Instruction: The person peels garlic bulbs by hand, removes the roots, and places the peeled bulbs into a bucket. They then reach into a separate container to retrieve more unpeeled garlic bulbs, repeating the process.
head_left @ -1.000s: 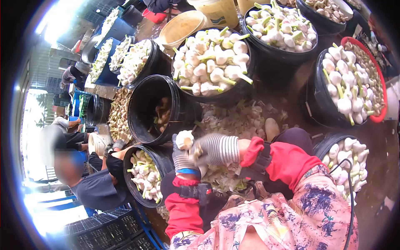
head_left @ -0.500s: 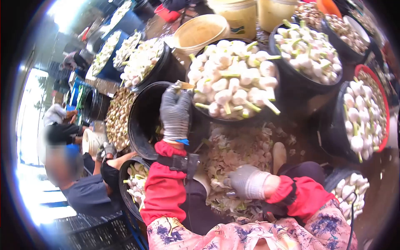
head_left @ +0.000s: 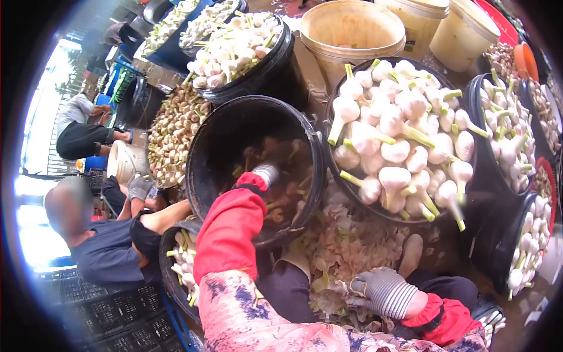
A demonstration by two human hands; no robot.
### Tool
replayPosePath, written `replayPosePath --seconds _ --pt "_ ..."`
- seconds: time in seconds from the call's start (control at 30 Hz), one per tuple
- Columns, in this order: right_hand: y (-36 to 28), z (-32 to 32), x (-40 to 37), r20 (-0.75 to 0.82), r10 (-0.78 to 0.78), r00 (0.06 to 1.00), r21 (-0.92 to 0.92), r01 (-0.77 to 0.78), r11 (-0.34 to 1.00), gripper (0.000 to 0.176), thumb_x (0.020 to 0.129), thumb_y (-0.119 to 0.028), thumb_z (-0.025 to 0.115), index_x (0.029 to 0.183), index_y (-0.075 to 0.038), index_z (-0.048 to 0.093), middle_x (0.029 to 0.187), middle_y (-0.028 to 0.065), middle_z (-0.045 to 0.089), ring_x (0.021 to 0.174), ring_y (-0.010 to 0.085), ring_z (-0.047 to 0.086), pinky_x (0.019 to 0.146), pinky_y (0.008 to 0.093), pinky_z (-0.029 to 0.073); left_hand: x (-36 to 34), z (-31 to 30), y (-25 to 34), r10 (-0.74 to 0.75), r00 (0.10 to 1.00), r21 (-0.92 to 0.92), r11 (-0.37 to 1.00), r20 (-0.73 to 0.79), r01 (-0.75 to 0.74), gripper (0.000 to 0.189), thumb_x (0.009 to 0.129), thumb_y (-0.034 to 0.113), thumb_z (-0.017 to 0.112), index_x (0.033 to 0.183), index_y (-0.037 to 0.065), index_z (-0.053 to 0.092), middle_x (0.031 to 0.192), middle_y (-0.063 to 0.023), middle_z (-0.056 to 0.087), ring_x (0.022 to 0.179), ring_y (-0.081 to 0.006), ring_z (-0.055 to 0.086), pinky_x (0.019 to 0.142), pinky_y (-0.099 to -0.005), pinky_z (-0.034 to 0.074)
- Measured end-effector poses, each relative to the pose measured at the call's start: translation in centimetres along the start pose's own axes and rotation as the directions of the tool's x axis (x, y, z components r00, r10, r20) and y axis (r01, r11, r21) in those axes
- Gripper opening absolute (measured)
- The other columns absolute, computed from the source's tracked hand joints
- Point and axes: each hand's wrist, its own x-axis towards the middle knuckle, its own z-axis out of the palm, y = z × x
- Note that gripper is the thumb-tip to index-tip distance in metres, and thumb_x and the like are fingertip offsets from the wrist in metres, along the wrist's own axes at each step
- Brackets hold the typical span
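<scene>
My left hand point(head_left: 267, 173), in a grey glove, reaches down into a black bucket point(head_left: 218, 144). Only the pale cuff shows clearly; its fingers are lost in blur and shadow. Dim brownish garlic bulbs with green stems point(head_left: 293, 202) lie low in that bucket. My right hand point(head_left: 384, 291), also gloved in grey, is low over a heap of garlic skins point(head_left: 352, 243) between my legs. Its fingers are curled, and whatever they may hold is hidden. Just right of the black bucket, a tub is heaped with white trimmed garlic point(head_left: 396, 152).
More black buckets of garlic point(head_left: 234, 50) stand behind and to the right. A cream bucket point(head_left: 352, 56) is at the back. A seated person point(head_left: 111, 255) works on the left, near a pile of brownish garlic point(head_left: 176, 138) and black crates point(head_left: 88, 314).
My left hand has gone from the rim between the two buckets down into the black bucket. The view has shifted closer to it. My right hand stays low by the skins.
</scene>
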Motion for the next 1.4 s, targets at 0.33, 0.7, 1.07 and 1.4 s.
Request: replayPosePath --seconds 0.33,0.7,1.07,1.4 --pt "0.2 -1.4 1.1 0.044 0.088 0.995 0.036 -0.09 0.995 0.036 0.084 -0.042 0.057 0.091 -0.008 0.065 0.092 0.0134 0.061 0.084 0.0347 0.059 0.076 0.0434 0.046 -5.0 -6.7 4.5 0.09 0.952 -0.707 0.69 0.294 0.153 0.056 0.07 0.024 0.074 0.117 0.0 0.055 0.102 -0.0125 0.064 0.088 -0.0256 0.063 0.078 -0.0364 0.05" --pt "-3.0 0.2 2.8 -0.702 0.2 0.684 0.537 0.322 0.78 0.024 0.085 -0.012 0.058 0.106 -0.003 0.063 0.093 0.0085 0.065 0.087 0.0171 0.061 0.078 0.0279 0.047 -29.0 -7.9 15.1 0.173 0.962 -0.977 -0.003 -0.211 -0.214 0.048 0.077 0.017 0.07 0.119 -0.002 0.056 0.109 -0.0079 0.061 0.101 -0.0139 0.056 0.088 -0.0268 0.043" --pt "-1.5 8.8 1.5 -0.596 -0.021 0.803 0.667 0.509 0.545 0.033 0.083 -0.008 0.062 0.116 -0.003 0.058 0.099 -0.0004 0.06 0.084 0.0103 0.057 0.072 0.024 0.047 -37.6 5.9 25.5 -0.289 0.475 -0.476 0.811 -0.831 -0.339 0.043 0.072 0.003 0.057 0.115 0.007 0.052 0.089 -0.0185 0.061 0.08 -0.0369 0.057 0.072 -0.0435 0.046" --pt "3.1 12.6 0.3 -0.537 0.043 0.842 0.824 0.514 0.239 0.034 0.086 -0.004 0.057 0.119 -0.002 0.052 0.109 0.0046 0.059 0.092 0.0158 0.059 0.079 0.0282 0.05 -38.9 9.1 30.1 -0.142 0.423 -0.24 0.952 -0.895 -0.188 0.047 0.069 0.011 0.064 0.114 0.01 0.054 0.094 -0.0139 0.056 0.091 -0.0307 0.055 0.08 -0.0396 0.045"
